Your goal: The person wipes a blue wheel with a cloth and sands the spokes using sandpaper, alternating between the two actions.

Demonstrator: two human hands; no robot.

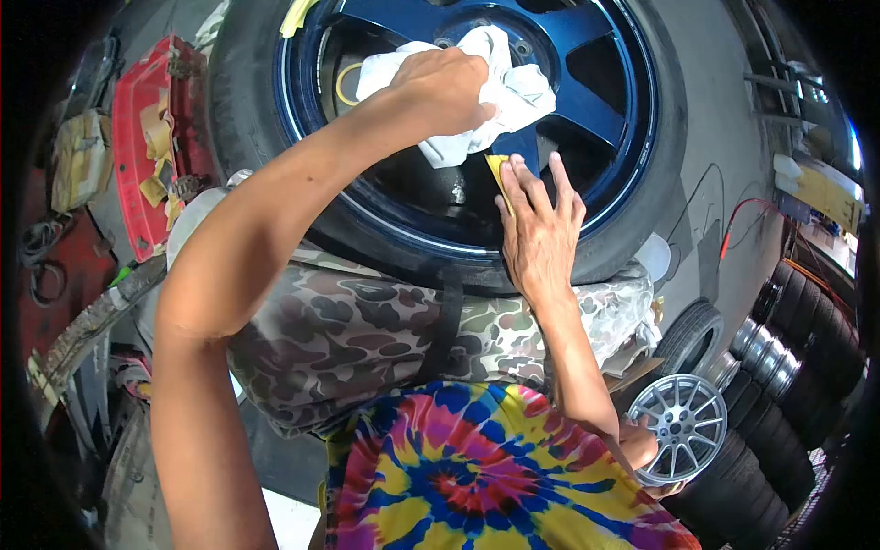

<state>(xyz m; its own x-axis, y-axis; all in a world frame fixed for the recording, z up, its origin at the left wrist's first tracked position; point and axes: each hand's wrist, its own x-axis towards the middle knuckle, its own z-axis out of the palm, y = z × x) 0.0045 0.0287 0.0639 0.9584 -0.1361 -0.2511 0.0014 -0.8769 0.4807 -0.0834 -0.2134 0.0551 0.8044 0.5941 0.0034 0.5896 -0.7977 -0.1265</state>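
My left hand is closed on a bunched white cloth and presses it on the hub area of a blue wheel. The wheel lies flat inside a black tire. Across the lower rim rests my right hand, its fingers spread and pointing to the spokes. A yellow tape strip on the spoke's edge runs along its index finger. Another yellow strip sticks to the rim at upper left. Between the spokes a tape roll shows partly behind the cloth.
A red car panel with crumpled paper lies at left. At lower right stand a silver wheel, a loose tire and several stacked tires. A cable with a red handle lies on the floor.
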